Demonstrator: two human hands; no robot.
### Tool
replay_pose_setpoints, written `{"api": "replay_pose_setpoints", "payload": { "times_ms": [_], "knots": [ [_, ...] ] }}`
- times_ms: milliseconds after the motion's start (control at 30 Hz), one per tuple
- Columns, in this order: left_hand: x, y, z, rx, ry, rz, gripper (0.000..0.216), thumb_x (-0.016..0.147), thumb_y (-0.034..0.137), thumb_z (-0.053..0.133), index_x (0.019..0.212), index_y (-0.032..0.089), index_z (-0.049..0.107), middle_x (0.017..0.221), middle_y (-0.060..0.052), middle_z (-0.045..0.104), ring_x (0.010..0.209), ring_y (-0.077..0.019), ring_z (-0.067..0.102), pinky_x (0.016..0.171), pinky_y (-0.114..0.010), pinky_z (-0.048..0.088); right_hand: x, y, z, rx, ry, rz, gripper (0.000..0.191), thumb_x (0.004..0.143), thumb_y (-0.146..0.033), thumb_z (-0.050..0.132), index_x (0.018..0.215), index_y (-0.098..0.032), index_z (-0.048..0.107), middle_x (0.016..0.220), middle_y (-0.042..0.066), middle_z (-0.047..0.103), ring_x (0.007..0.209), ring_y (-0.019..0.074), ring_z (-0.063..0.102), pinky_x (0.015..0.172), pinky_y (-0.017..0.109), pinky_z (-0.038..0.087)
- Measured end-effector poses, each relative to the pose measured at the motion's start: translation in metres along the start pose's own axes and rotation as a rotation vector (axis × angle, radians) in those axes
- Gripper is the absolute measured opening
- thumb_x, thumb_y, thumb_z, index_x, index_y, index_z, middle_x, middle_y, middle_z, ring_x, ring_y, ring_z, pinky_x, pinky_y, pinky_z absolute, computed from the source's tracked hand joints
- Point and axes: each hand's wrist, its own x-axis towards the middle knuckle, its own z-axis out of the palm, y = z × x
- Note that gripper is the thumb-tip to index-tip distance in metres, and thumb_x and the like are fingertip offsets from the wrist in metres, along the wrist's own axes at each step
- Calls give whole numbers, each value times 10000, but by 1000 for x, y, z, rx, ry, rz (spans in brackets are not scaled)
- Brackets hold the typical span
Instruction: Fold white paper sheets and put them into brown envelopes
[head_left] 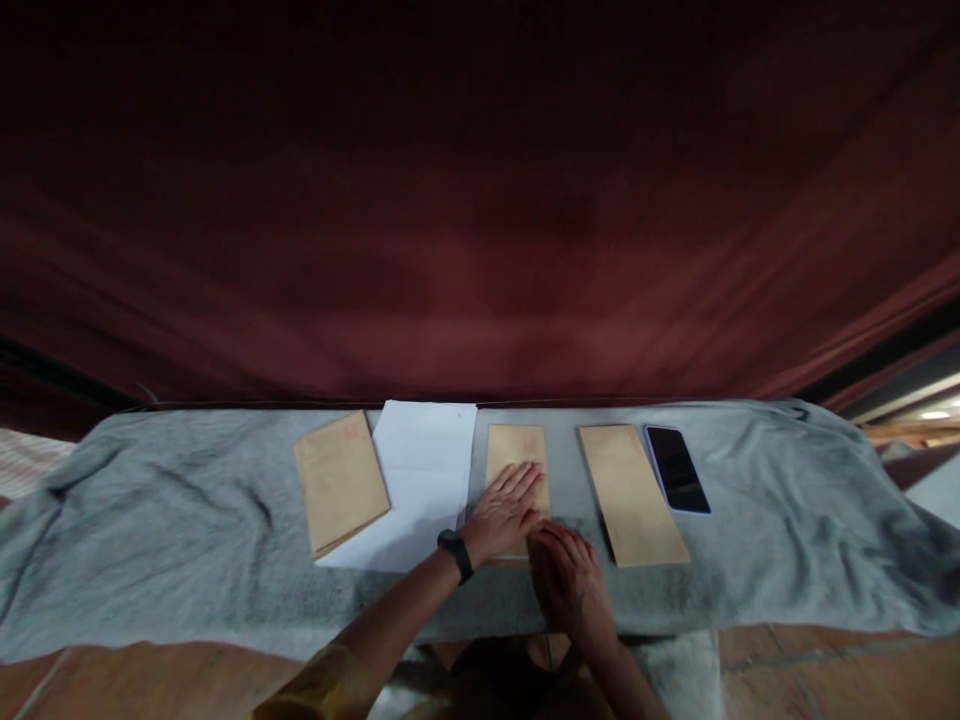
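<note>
A small brown envelope [515, 450] lies in the middle of a grey cloth [180, 540]. My left hand [504, 515], with a black band on the wrist, rests flat on it with fingers stretched out. My right hand [570, 580] lies just beside and below it, fingers together and flat at the envelope's near right corner. To the left sit a stack of brown envelopes [339, 482] and a white sheet of paper [420, 480]. To the right lies a long brown envelope [631, 492].
A black phone [677, 469] lies screen up beside the long envelope. A dark red curtain [480, 220] hangs behind the cloth-covered surface. Reddish floor tiles [825, 670] show in front.
</note>
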Motion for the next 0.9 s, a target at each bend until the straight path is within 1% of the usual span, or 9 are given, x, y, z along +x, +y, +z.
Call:
{"api": "replay_pose_setpoints", "payload": {
  "times_ms": [167, 233, 300, 400, 567, 667, 733, 833, 900],
  "knots": [
    [-36, 17, -3, -85, -44, 2, 541, 982, 315, 492, 1514, 285, 401, 1604, -39, 361, 1517, -202, 252, 1264, -425, 83, 15, 13, -1, 114, 53, 39, 368, 1025, -228, 365, 1326, -261, 573, 1339, 82, 629, 1261, 223, 570, 1057, 456, 473],
    [-49, 19, -4, -79, -80, -18, 553, 978, 326, 506, 1518, 296, 393, 1610, -34, 349, 1520, -207, 242, 1263, -432, 85, 32, 20, -2, 132, 19, -13, 407, 1025, -220, 343, 1370, -241, 557, 1391, 90, 601, 1323, 216, 528, 1103, 462, 446],
    [-61, 19, -5, -78, -95, -32, 566, 966, 334, 536, 1515, 302, 398, 1608, -34, 357, 1518, -214, 252, 1262, -435, 109, 55, 24, 0, 96, -54, -100, 413, 1015, -244, 395, 1398, -222, 549, 1465, 95, 548, 1396, 230, 457, 1161, 487, 381],
    [-76, 16, -2, -88, -66, -46, 613, 937, 319, 594, 1517, 304, 394, 1596, -44, 384, 1500, -225, 301, 1257, -433, 168, 89, 26, 6, 15, -114, -132, 460, 980, -229, 456, 1434, -210, 524, 1538, 104, 465, 1443, 255, 396, 1190, 517, 314],
    [-89, 12, 9, -24, 50, -80, 645, 942, 303, 592, 1538, 279, 346, 1590, -72, 396, 1490, -241, 324, 1247, -453, 244, 124, 26, 20, -157, -95, -62, 480, 995, -255, 458, 1471, -195, 480, 1590, 111, 377, 1469, 265, 350, 1213, 517, 238],
    [-92, 9, 14, 68, 79, -63, 611, 968, 310, 554, 1533, 239, 333, 1575, -99, 417, 1483, -241, 338, 1224, -477, 314, 123, 27, 21, -214, -90, -41, 468, 1012, -259, 426, 1470, -175, 475, 1571, 124, 411, 1462, 254, 363, 1212, 506, 256],
    [-92, 8, 15, 118, 91, -36, 570, 970, 304, 556, 1502, 222, 370, 1552, -104, 448, 1473, -235, 357, 1214, -477, 343, 111, 26, 17, -199, -100, -61, 443, 1015, -237, 404, 1440, -169, 507, 1533, 124, 469, 1440, 236, 401, 1203, 482, 299],
    [-92, 7, 16, 157, 111, -15, 518, 957, 295, 584, 1441, 195, 432, 1509, -116, 495, 1455, -232, 387, 1203, -466, 374, 77, 24, 4, -103, -132, -143, 411, 1014, -238, 402, 1392, -187, 554, 1478, 108, 537, 1400, 214, 457, 1178, 452, 366],
    [-93, 6, 16, 165, 137, -14, 503, 954, 294, 589, 1422, 181, 445, 1486, -130, 516, 1439, -235, 413, 1186, -466, 400, 50, 21, -7, -50, -184, -200, 408, 1013, -278, 431, 1399, -206, 542, 1474, 98, 542, 1395, 221, 464, 1175, 479, 370]
  ]
}}
